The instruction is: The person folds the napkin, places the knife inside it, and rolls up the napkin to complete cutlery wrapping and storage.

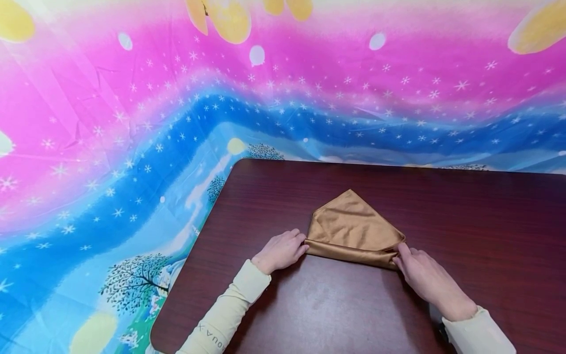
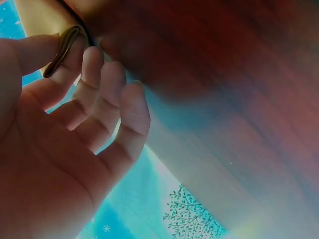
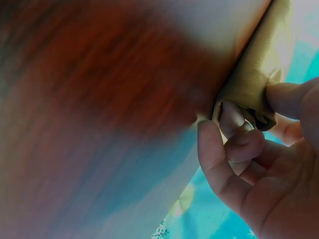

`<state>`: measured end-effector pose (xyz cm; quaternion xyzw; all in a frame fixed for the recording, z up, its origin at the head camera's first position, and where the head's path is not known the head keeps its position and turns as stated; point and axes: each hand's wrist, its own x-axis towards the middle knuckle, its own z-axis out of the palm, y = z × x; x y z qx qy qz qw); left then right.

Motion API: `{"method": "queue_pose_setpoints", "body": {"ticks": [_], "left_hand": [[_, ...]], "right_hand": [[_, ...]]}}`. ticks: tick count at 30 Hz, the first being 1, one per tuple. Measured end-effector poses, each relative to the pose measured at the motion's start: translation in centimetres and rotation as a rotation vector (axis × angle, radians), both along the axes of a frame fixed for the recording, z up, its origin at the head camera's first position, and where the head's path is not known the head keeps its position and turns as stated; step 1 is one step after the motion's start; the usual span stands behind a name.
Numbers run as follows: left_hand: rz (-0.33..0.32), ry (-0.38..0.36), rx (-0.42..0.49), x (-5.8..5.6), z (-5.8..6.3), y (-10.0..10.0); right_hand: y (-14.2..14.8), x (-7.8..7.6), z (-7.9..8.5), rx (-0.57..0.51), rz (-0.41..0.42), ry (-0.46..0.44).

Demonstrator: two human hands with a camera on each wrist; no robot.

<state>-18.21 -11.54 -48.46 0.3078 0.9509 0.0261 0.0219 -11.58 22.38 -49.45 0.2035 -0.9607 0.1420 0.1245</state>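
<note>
A shiny golden-brown cloth (image 1: 349, 221) lies on the dark reddish table, its far corner pointing away from me. Its near edge is turned over into a flat rolled band. My left hand (image 1: 283, 250) pinches the left end of that band. In the left wrist view, the folded cloth end (image 2: 64, 50) sits between thumb and index finger, while the other fingers of the left hand (image 2: 65, 134) curve loosely. At the band's right end, my right hand (image 1: 426, 275) grips the cloth. The right wrist view shows the thumb on the rolled cloth (image 3: 256, 69) and fingertips of the right hand (image 3: 279, 169) at its open end.
The wooden table (image 1: 486, 236) has a rounded left corner and extends past the right side of the view. Behind and to the left hangs a pink and blue printed sheet (image 1: 265, 93) with snowflakes and trees, reaching down alongside the table's edge.
</note>
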Motion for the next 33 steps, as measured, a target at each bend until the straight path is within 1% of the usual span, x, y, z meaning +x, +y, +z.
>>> {"method": "queue_pose_setpoints", "body": {"ticks": [7,13,18,28,33], "left_hand": [[0.012,-0.020,0.000,-0.06,0.12,0.04],[0.012,-0.013,-0.001,-0.12,0.13,0.06],[0.008,-0.008,0.008,-0.31,0.21,0.11],[0.025,-0.032,0.053,-0.62,0.32,0.19],[0.043,-0.053,0.092,-0.71,0.32,0.25]], "right_hand": [[-0.03,-0.20,-0.02,-0.026,-0.017,-0.027],[0.05,-0.33,-0.14,-0.044,-0.044,-0.070],[0.00,-0.42,0.27,-0.054,-0.052,-0.096],[0.03,-0.60,0.45,-0.074,-0.049,-0.138],[0.00,-0.67,0.56,-0.078,-0.070,-0.163]]}}
